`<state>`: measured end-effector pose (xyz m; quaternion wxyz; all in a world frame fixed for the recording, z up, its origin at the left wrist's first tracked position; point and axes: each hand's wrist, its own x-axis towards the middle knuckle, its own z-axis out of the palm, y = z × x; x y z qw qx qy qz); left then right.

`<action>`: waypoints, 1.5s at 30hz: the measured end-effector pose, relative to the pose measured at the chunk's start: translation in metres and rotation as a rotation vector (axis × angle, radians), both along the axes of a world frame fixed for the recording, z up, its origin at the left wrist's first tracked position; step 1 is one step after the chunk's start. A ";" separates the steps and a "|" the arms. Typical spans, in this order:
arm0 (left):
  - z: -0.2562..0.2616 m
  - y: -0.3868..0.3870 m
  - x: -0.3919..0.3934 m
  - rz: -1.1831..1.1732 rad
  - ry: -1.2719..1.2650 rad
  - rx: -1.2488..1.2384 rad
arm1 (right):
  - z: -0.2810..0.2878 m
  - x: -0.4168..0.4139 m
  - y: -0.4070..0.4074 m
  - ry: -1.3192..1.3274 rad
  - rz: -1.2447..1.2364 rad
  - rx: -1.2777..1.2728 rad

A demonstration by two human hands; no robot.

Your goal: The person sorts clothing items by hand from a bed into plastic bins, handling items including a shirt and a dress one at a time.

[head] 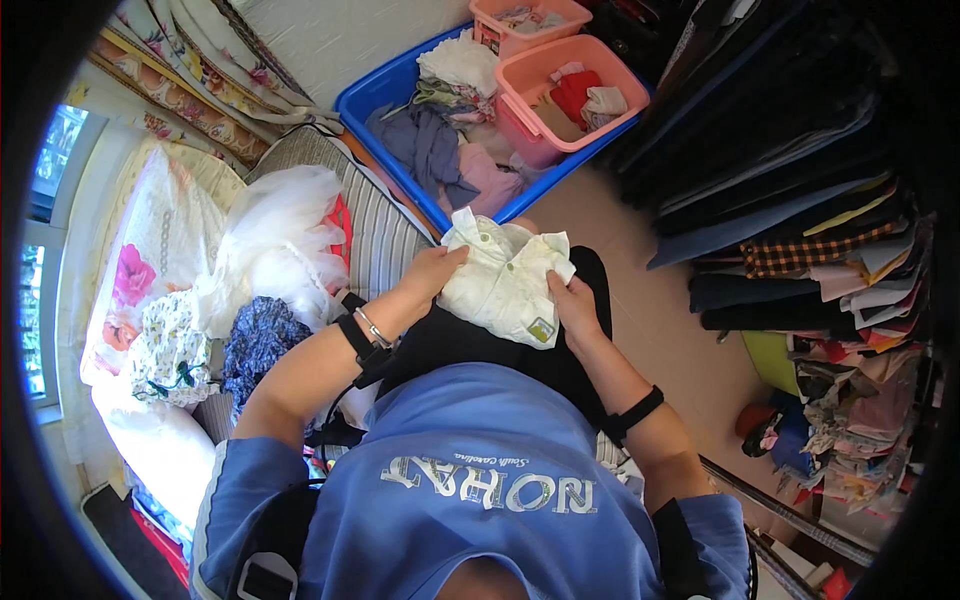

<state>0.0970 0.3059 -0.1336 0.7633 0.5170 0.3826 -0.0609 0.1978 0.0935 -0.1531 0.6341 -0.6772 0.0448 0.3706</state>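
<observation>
Stretched between my two hands above my lap is a small cream-white garment (pixel 501 289), with buttons near its upper edge and a green patch (pixel 540 328) at its lower right corner. Fingers of my left hand (pixel 437 271) pinch its left side. On the opposite side, my right hand (pixel 576 301) grips the edge between thumb and fingers. The cloth looks creased and partly folded, and its back is hidden. Black trousers (pixel 596 285) on my legs lie beneath it.
Ahead stands a blue tub (pixel 409 184) of clothes, holding a pink bin (pixel 521 124) with more cloth. White tulle (pixel 289 217) and a blue knitted cloth (pixel 259 341) lie to the left on a striped cushion (pixel 379 232). Hanging clothes (pixel 795 225) line the right.
</observation>
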 end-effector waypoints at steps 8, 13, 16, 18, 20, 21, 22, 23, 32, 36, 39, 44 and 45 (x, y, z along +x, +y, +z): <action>-0.034 0.008 0.009 -0.221 -0.015 0.564 | -0.048 0.006 -0.004 -0.389 0.062 -0.509; -0.014 0.018 0.003 -0.015 0.131 -0.165 | -0.007 0.001 0.005 -0.495 -0.027 -0.517; -0.005 0.020 0.011 -0.093 0.152 -0.233 | -0.007 0.001 0.013 0.074 0.015 -0.128; -0.009 0.020 0.017 -0.111 0.087 -0.289 | -0.013 0.001 0.019 0.024 0.056 -0.120; -0.013 0.023 0.022 -0.126 0.023 -0.344 | -0.013 0.003 0.020 0.060 0.058 -0.080; -0.013 0.024 0.024 -0.131 0.007 -0.466 | -0.009 0.004 0.020 0.055 0.068 -0.081; -0.013 0.025 0.026 -0.136 -0.010 -0.586 | -0.004 0.007 0.019 0.169 0.000 -0.018; -0.016 0.024 0.028 -0.126 -0.018 -0.585 | 0.001 0.009 0.020 0.283 -0.067 0.045; 0.036 0.027 0.036 0.052 -0.390 -0.895 | 0.054 0.045 0.055 0.077 -0.107 0.239; 0.033 0.024 0.035 0.047 -0.438 -0.952 | 0.065 0.044 0.076 0.200 0.004 0.194; 0.006 0.014 0.033 0.028 -0.411 -1.082 | 0.035 0.041 0.084 0.152 0.026 0.315; -0.022 0.014 0.040 0.155 -0.343 -1.142 | 0.039 0.050 0.102 0.093 -0.015 0.276; -0.020 0.016 0.046 0.153 -0.326 -1.033 | 0.038 0.054 0.105 0.047 -0.005 0.284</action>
